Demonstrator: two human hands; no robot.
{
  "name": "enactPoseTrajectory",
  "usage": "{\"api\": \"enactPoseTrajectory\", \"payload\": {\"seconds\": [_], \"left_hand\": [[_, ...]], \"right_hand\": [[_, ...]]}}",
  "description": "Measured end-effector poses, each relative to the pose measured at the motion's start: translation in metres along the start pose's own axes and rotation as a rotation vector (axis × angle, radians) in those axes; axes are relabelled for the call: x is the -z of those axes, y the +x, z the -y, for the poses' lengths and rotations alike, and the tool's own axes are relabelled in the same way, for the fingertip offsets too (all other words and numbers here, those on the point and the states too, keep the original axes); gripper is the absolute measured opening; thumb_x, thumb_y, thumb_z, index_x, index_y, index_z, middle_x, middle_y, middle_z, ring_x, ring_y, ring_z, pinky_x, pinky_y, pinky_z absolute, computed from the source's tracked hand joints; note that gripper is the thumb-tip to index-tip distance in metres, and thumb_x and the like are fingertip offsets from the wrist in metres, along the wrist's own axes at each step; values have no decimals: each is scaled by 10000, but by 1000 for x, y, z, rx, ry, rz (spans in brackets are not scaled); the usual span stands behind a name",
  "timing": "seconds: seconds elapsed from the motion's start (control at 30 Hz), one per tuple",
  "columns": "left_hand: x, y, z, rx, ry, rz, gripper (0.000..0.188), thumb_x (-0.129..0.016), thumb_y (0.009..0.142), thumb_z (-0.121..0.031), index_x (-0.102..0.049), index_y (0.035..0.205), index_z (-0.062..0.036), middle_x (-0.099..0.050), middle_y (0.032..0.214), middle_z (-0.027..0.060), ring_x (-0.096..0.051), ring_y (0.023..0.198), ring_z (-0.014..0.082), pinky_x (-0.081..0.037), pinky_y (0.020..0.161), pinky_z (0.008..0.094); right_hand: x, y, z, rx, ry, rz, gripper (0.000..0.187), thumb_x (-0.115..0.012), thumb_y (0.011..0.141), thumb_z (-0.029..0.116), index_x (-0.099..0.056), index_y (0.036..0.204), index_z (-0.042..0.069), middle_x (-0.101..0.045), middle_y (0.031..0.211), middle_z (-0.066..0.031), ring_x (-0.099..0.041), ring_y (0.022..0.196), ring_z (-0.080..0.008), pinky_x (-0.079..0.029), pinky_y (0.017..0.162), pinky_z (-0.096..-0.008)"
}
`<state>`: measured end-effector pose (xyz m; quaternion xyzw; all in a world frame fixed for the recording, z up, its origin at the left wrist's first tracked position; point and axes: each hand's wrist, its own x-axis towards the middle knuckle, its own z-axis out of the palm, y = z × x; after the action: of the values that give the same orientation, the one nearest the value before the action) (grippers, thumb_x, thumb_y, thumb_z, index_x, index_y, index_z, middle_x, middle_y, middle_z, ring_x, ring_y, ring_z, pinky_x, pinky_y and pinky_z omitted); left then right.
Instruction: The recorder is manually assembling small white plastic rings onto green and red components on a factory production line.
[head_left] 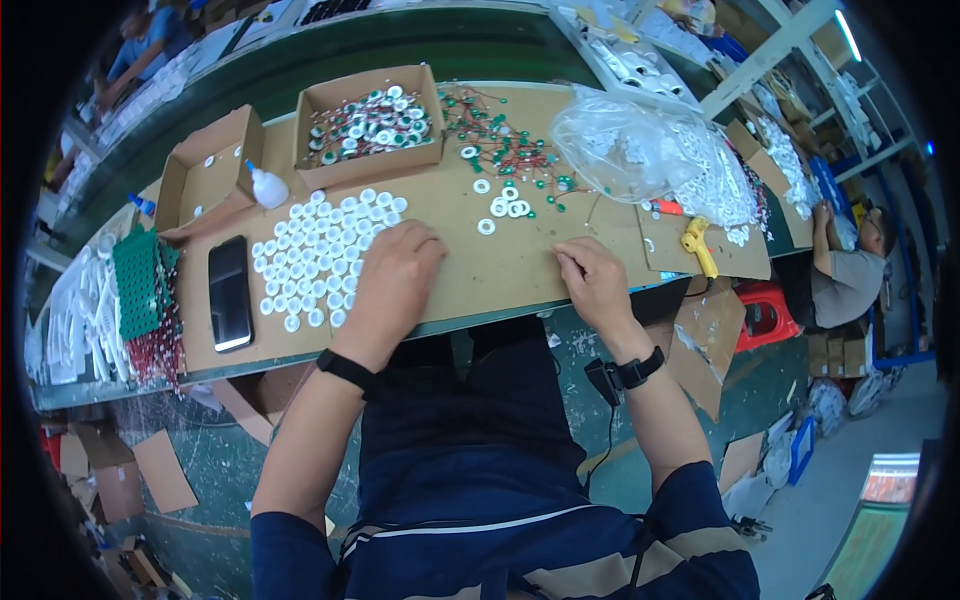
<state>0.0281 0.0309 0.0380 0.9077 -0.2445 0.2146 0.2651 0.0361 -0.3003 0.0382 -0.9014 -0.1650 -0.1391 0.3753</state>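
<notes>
My left hand (402, 278) rests on the cardboard-covered bench at the right edge of a spread of small round white caps (320, 250). Its fingers are curled under, so anything inside them is hidden. Farther right, my right hand (597, 282) hovers at or just over the board near the front edge, thumb and forefinger pinched together; whatever they hold is too small to make out. Beyond the hands lie several white rings (510, 205) and a tangle of red wires with small green discs (510, 150).
Behind the caps stand a cardboard box (430, 150) of wired white-and-green parts and another box (215, 185). Nearby are a white squeeze bottle (268, 187), a black phone (231, 295), a green perforated sheet (138, 285), a clear plastic bag (620, 145) and a yellow glue gun (700, 245). Another person (845, 265) sits at right.
</notes>
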Motion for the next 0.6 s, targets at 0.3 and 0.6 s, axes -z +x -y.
{"api": "enactPoseTrajectory", "payload": {"seconds": [0.3, 0.6], "left_hand": [[6, 12, -15, 37, 24, 39, 266, -827, 931, -55, -806, 1195, -36, -776, 1299, 145, -713, 1298, 371, -568, 1115, 497], [-23, 20, -41, -7, -53, 132, 438, -834, 981, -75, -756, 1411, -45, -718, 1488, 164, -676, 1405, 396, -547, 1199, 490]], "right_hand": [[-12, 3, -19, 45, 22, -76, 167, -768, 1050, 29, -853, 1186, -17, -833, 1067, -163, -807, 937, -319, -632, 842, -402], [-11, 22, -24, -20, -7, -170, 166, -761, 1045, 34, -848, 1176, -18, -824, 1064, -182, -806, 958, -359, -633, 864, -420]]}}
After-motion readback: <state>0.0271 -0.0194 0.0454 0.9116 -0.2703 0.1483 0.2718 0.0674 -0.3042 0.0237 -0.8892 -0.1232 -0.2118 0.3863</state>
